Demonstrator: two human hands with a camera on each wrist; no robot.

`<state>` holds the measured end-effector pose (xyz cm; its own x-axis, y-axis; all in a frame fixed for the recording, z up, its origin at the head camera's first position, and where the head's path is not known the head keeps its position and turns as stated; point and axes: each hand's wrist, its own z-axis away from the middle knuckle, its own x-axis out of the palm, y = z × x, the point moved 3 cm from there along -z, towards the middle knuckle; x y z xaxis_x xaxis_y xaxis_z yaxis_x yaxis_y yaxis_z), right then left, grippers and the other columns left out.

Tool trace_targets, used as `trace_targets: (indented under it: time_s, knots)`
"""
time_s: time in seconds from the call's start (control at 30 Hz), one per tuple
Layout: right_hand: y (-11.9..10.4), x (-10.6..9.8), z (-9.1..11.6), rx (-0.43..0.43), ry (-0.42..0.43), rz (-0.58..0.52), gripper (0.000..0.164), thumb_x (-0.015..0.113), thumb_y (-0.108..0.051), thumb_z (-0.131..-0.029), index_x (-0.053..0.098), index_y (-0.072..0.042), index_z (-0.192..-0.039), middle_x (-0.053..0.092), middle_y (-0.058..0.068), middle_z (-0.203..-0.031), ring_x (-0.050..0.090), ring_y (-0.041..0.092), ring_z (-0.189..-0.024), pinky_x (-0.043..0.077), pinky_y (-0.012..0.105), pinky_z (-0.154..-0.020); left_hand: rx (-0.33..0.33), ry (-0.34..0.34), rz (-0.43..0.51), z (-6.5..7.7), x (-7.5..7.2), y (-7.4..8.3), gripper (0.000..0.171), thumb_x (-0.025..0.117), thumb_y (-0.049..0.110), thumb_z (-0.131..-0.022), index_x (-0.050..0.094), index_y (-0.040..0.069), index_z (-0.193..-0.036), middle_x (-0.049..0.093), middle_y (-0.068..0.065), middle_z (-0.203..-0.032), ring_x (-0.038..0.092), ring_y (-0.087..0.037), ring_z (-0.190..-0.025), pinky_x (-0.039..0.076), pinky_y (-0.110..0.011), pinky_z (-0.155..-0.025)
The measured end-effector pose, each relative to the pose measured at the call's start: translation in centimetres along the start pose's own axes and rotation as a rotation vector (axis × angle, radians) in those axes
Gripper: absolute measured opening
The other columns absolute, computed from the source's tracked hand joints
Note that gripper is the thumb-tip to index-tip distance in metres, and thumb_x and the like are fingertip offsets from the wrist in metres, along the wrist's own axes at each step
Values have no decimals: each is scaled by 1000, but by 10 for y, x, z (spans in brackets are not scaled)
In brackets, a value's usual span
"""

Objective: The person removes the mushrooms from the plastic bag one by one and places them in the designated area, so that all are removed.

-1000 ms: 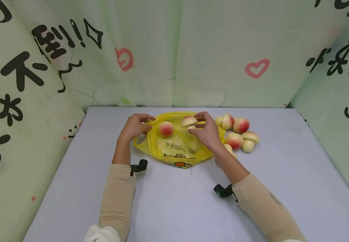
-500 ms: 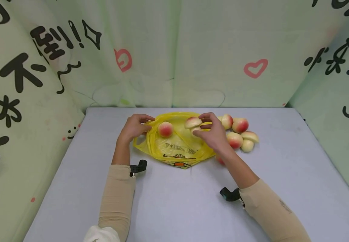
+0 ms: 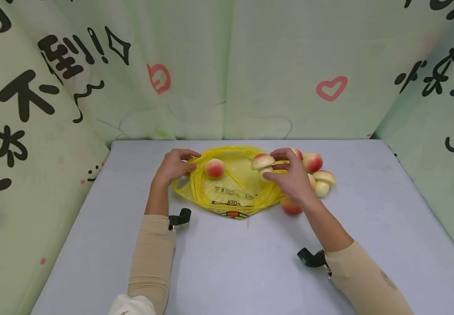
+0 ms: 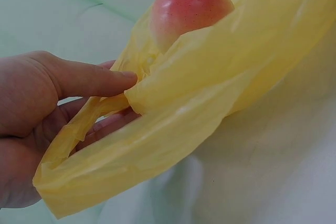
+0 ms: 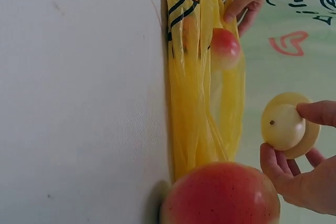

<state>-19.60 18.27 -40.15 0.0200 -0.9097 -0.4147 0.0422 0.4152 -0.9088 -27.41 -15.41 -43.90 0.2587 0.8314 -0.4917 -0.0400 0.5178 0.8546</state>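
Thin yellow plastic bag (image 3: 246,186), printed dark and orange along its near side, lies on the surface with its mouth spread; left hand (image 3: 173,167) pinches its left edge by the handle loop. One round fruit (image 3: 214,169), red blending to cream, sits in the mouth toward the left, film covering its lower part in the left wrist view. Mushroom (image 3: 263,162), pale stem down, reddish-brown cap up, is held between thumb and fingers of the right hand (image 3: 295,177), above the bag's right side.
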Motion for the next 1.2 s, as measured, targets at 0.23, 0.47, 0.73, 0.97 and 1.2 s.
trace_targets:
  time_s: [0.23,0.47,0.73,0.97,1.2]
  knots:
    - [2,-17,9,-8,-11,17,56,81,-19,-91,53,-13,-138,55,11,-140,62,30,-121,57,15,-83,-12,-1,0,0,0,0,32,68,6,-98,72,11,-129,68,-14,-128,72,-31,-104,66,-35,-81]
    - [7,-30,15,-26,-3,-34,55,81,-14,-90,54,-9,-138,56,12,-139,62,28,-117,58,15,-79,-14,-1,-2,1,0,1,32,68,6,-98,72,11,-129,68,-15,-128,71,-31,-105,66,-35,-81]
    - [18,-46,26,-21,19,-4,56,79,-18,-93,51,-9,-141,53,12,-138,60,24,-116,58,13,-81,-21,-4,-1,1,0,2,32,68,5,-97,72,11,-129,68,-15,-127,70,-31,-105,66,-35,-81]
    - [23,-58,31,-37,45,2,53,78,-17,-93,52,-12,-139,53,6,-132,60,21,-112,61,17,-79,-15,-2,-4,1,0,1,32,68,5,-98,72,10,-129,68,-16,-128,71,-31,-105,66,-35,-82]
    - [30,-70,39,-39,61,15,56,79,-16,-93,50,-9,-140,53,3,-132,61,13,-107,59,14,-80,-15,1,-13,3,0,2,33,67,5,-98,71,10,-130,67,-16,-129,71,-31,-105,66,-36,-83]
